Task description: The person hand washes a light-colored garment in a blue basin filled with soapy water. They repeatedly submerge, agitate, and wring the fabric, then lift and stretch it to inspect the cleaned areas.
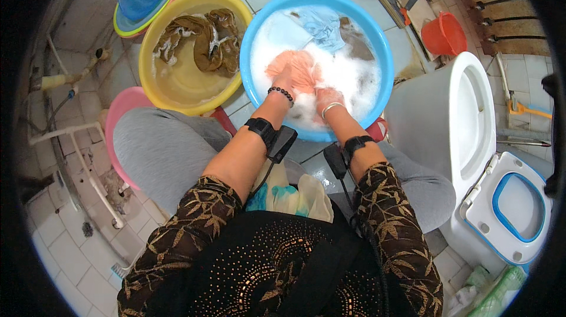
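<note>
Head view: washing judged under way. Left hand meets salmon-orange crumpled cloth in the round blue plastic basin, right hand just beside; fingers hidden, grips cannot be told. Farther pale-blue cloth looks unrinsed; olive-brown cloth soaks left, in the round yellow plastic basin, stage uncertain.

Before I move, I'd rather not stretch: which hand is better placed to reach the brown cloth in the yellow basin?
Probably your left hand, on the orange cloth: it is nearer the brown cloth. Your right hand, in the suds, is farther away.
</note>
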`<action>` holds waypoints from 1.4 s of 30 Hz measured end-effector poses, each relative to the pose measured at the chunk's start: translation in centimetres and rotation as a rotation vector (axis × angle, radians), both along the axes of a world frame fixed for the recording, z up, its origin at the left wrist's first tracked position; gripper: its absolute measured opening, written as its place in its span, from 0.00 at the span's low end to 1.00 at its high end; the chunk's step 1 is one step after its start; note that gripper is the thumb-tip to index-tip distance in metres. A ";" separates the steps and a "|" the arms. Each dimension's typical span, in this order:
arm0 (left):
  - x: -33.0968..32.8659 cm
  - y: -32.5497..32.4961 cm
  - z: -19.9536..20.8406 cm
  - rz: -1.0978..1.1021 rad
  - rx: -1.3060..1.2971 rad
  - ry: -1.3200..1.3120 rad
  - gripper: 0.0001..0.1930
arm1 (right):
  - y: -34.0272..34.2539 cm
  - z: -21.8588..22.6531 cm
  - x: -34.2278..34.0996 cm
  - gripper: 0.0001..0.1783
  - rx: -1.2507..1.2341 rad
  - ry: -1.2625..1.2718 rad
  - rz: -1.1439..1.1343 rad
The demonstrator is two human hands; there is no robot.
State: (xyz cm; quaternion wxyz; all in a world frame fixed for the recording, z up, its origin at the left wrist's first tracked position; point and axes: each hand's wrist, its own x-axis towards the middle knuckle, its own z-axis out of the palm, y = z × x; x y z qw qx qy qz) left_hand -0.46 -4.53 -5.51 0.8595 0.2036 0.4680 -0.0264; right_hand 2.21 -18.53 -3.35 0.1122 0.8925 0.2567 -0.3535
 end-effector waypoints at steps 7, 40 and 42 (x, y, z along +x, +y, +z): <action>-0.1 -0.8 2.5 -0.007 -0.153 -0.113 0.22 | 1.6 4.0 0.7 0.16 0.773 0.153 -0.648; -2.7 -4.8 7.3 -1.203 0.805 -0.562 0.22 | -3.6 5.6 4.1 0.17 1.271 0.314 -1.218; -3.3 -3.6 7.8 -0.535 -0.257 -0.520 0.23 | -2.2 6.1 3.0 0.16 1.194 0.036 -1.130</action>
